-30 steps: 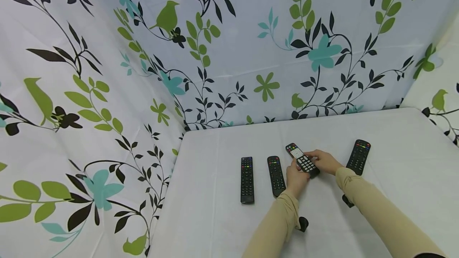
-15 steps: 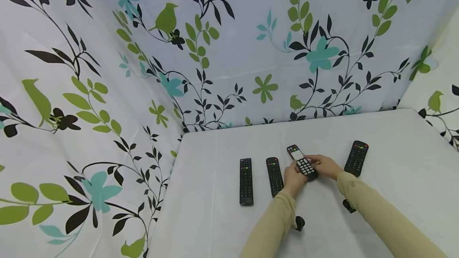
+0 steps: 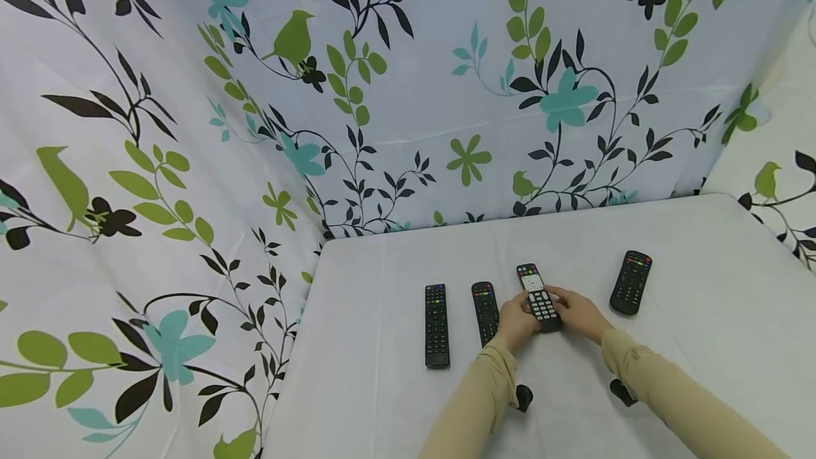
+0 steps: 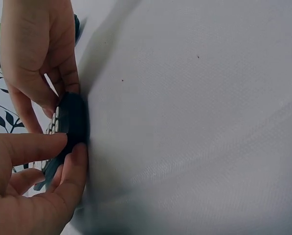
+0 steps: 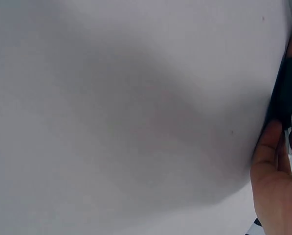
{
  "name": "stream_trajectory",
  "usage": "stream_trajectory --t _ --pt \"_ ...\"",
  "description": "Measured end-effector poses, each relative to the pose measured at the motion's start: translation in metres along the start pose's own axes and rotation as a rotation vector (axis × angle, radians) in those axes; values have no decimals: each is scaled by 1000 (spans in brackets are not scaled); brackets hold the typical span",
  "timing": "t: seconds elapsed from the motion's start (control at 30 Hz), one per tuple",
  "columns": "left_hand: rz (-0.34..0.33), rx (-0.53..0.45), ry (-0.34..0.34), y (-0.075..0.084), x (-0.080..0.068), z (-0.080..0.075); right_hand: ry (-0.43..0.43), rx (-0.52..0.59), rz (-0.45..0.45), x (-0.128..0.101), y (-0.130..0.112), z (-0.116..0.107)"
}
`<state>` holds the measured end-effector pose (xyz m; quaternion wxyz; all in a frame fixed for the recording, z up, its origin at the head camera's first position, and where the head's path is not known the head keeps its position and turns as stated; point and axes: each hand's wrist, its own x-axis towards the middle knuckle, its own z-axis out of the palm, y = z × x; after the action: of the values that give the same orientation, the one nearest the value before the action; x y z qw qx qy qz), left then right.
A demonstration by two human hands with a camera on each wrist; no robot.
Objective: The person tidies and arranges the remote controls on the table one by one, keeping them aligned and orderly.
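Observation:
Both hands hold a black remote control (image 3: pixel 539 297) with white keys, a little right of the table's middle. My left hand (image 3: pixel 516 320) pinches its left side near the lower end; in the left wrist view the left hand's thumb and fingers (image 4: pixel 76 159) close on its edge. On the opposite side my right hand (image 3: pixel 579 312) grips the remote between thumb and fingers. In the right wrist view, the right hand (image 5: pixel 278 181) shows at the lower right beside the dark end of the remote (image 5: pixel 285 93). The fingers hide parts of its sides.
Left of the hands, a long black remote (image 3: pixel 436 326) and a second one (image 3: pixel 486 310), partly behind the left hand, lie upright in a row. Another remote (image 3: pixel 631 282) lies slanted at right. Everything rests on a white-covered table (image 3: pixel 376 303), with patterned curtains (image 3: pixel 395 91) behind.
Both hands have turned the held remote closer to upright in the head view and shifted it slightly toward the person. The right forearm no longer covers the slanted remote's lower end.

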<state>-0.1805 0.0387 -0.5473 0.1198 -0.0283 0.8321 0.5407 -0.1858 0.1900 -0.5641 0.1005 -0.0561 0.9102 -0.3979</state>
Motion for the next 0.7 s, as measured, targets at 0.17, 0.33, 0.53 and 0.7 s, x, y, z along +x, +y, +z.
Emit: stream_trajectory --t 0.17,0.33,0.53,0.7 --pt "-28 -35 -25 -1 -7 -1 13 -3 11 -12 -7 2" --pt "-47 -7 -37 -4 -11 -2 19 -3 50 -22 -11 5" --pt "-73 -51 -49 -9 -15 -3 19 7 83 -29 -12 11" --pt "-75 -38 -66 -8 -20 -4 40 -20 74 -37 -13 14"
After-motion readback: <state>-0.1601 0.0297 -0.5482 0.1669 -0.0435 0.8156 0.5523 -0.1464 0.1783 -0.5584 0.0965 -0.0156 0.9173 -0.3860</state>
